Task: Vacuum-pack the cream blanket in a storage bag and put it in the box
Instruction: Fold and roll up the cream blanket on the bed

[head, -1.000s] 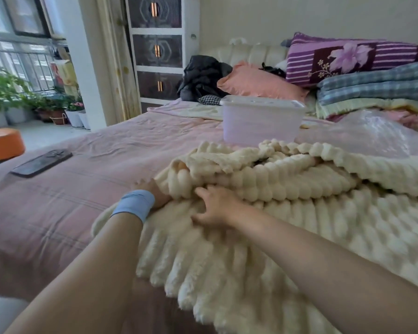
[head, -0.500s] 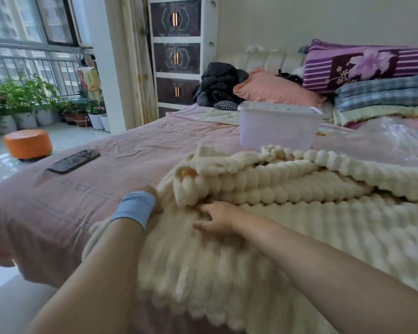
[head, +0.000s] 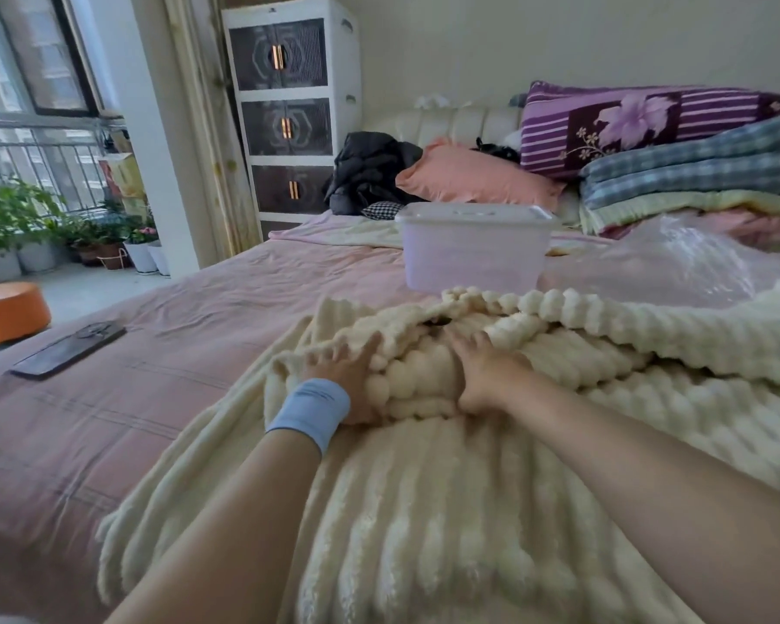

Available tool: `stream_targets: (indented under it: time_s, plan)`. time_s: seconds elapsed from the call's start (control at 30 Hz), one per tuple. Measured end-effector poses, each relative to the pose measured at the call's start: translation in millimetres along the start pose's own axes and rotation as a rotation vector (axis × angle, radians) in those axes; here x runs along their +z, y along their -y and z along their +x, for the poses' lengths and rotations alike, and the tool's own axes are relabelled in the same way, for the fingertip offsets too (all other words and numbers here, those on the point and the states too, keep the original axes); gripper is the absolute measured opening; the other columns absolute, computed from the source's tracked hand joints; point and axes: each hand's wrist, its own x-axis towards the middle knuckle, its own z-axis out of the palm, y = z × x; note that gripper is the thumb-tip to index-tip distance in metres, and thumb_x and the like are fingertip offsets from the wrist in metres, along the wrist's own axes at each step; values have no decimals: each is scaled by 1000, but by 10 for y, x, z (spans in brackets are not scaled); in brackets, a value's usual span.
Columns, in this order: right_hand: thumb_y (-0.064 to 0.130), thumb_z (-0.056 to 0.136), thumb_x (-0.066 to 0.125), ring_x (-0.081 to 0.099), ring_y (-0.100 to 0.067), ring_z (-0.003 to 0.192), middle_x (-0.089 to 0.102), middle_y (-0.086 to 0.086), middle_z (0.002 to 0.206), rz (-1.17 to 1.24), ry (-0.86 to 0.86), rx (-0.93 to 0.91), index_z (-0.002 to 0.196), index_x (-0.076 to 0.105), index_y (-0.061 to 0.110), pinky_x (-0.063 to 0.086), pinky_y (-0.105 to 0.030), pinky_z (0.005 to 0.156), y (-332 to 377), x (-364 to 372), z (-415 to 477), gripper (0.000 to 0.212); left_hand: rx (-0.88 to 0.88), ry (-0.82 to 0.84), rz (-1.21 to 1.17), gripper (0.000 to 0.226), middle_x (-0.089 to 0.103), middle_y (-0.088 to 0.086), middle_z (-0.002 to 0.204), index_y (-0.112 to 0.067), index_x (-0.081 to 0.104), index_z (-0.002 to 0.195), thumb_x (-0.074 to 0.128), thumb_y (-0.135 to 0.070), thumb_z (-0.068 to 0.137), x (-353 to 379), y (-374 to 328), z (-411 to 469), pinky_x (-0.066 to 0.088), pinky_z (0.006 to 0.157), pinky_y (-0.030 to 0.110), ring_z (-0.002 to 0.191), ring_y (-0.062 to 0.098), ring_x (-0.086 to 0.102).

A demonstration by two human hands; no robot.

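Observation:
The ribbed cream blanket (head: pixel 446 511) lies spread over the pink bed, its far edge bunched into a thick roll. My left hand (head: pixel 341 376), with a blue wristband, presses spread fingers against the left end of that roll. A palm's width to the right, my right hand (head: pixel 485 376) rests on the roll with its fingers stretched forward. The translucent plastic box (head: pixel 473 254) stands closed with its lid on just beyond the roll. The clear storage bag (head: pixel 676 263) lies crumpled on the bed to the right of the box.
A dark phone (head: pixel 71 349) lies on the bed (head: pixel 154 398) at the left. Pillows and folded quilts (head: pixel 694 173) are stacked at the headboard, next to a black garment (head: pixel 370 173). A drawer cabinet (head: pixel 289 119) stands behind; an orange stool (head: pixel 7 313) and potted plants are on the floor at left.
My left hand has come out from under the fold and now lies spread against it. My right hand has slid forward onto the roll. The roll is bunched tighter.

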Motion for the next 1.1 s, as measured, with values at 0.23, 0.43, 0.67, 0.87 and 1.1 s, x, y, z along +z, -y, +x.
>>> stream_targets:
  time_s: [0.23,0.43,0.67,0.87,1.1]
  plan:
    - [37,68,81,64,-21,109,60,-1,129,-144,226,14,138,53,25,54,-33,97,-93,-318,482,77,13,61,87,63,57,8,136,-22,52,137,73,-42,80,-427,-148,640,47,97,36,121,29,57]
    - [5,97,43,59,-41,110,50,-22,128,260,-541,2,128,45,7,46,-43,84,-261,-723,1046,31,-220,-663,-238,42,51,14,132,-21,49,130,54,-20,88,-1129,-101,1161,47,91,46,121,36,50]
    - [9,94,58,24,-34,151,-19,-8,167,303,-123,-154,162,8,29,33,-33,116,-558,-504,1338,87,-140,-481,209,65,24,10,154,-30,21,152,51,-35,94,-995,66,1546,23,113,49,139,34,25]
    - [7,93,48,31,-24,148,22,-1,166,358,-63,-200,152,42,31,32,-34,117,-846,-12,914,64,-351,34,86,52,40,8,151,-17,39,148,49,-34,99,-255,-3,1789,38,109,42,135,28,42]
    - [9,93,45,54,-22,126,54,4,137,295,-198,-47,135,58,32,44,-35,103,-1651,45,206,49,129,-322,12,59,38,4,147,-27,32,145,52,-21,89,-662,-1578,1092,35,105,43,133,30,38]
